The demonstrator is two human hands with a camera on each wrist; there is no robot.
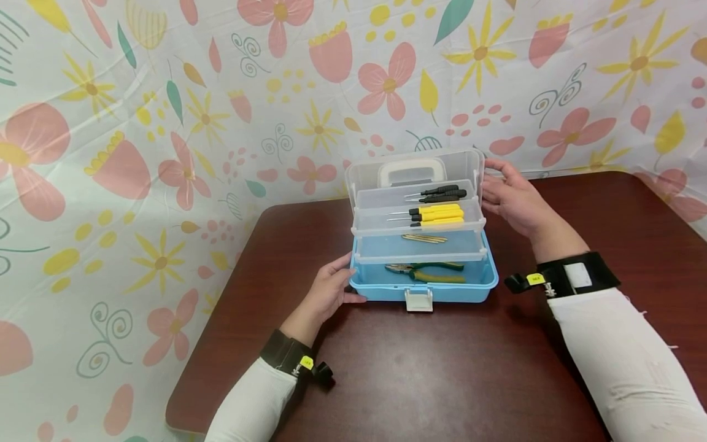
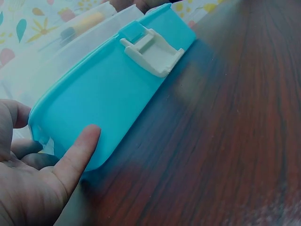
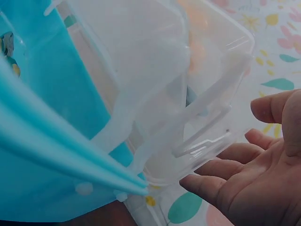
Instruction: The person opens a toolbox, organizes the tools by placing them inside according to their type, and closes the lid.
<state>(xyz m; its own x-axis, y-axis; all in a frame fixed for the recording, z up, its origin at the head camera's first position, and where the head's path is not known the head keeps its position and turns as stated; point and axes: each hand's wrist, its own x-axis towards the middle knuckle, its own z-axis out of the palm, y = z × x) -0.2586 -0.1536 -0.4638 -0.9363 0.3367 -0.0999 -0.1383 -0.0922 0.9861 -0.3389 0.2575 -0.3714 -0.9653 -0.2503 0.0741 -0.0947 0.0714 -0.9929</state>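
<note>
A toolbox with a light blue base (image 1: 381, 293) and a clear lid (image 1: 361, 169) stands unfolded on the table. My left hand (image 1: 327, 290) holds its front left corner; in the left wrist view one straight finger (image 2: 80, 150) lies against the front wall and others sit round the side. My right hand (image 1: 519, 205) is spread beside the raised lid, fingertips right at its edge in the right wrist view. Stepped trays hold black-handled screwdrivers (image 1: 444, 194), yellow-handled screwdrivers (image 1: 442, 213) and thin gold-coloured rods (image 1: 425, 238). Pliers with green and yellow handles (image 1: 439, 277) lie in the base.
A white latch (image 1: 418, 301) hangs down at the toolbox's front. The dark reddish-brown table (image 1: 431, 368) extends around the box. Behind and to the left hangs a flower-patterned cloth (image 1: 221, 123), close to the table's back edge.
</note>
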